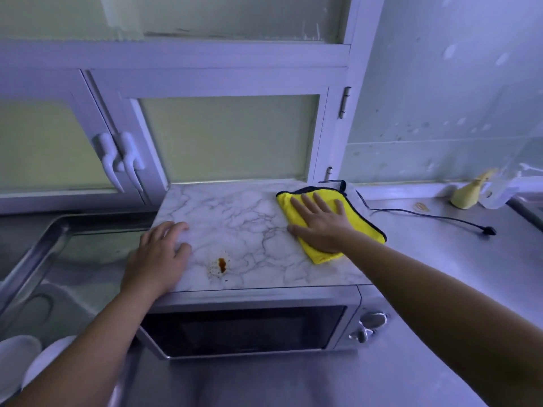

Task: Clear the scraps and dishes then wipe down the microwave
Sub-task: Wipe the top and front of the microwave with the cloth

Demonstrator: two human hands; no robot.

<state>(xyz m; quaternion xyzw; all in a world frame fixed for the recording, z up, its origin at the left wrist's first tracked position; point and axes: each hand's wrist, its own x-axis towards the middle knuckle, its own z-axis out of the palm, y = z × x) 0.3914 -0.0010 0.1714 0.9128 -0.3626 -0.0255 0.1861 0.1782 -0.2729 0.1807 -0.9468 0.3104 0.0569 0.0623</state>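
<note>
The microwave [249, 327] stands on a steel counter, its top covered in a marble pattern [246, 224]. A brown stain [221, 265] with small specks marks the front of that top. A yellow cloth [357, 223] with a dark edge lies on the top's right side. My right hand [318, 221] presses flat on the cloth with straight fingers. My left hand [160, 257] rests on the top's front left corner, fingers loosely bent, holding nothing.
A steel sink [58, 259] lies to the left, with white dishes [32, 365] at the bottom left. The microwave's black cord and plug [486, 230] trail across the counter [440, 259] at right. A yellowish bottle [470, 195] stands at the back right. Cabinet doors [229, 136] rise behind.
</note>
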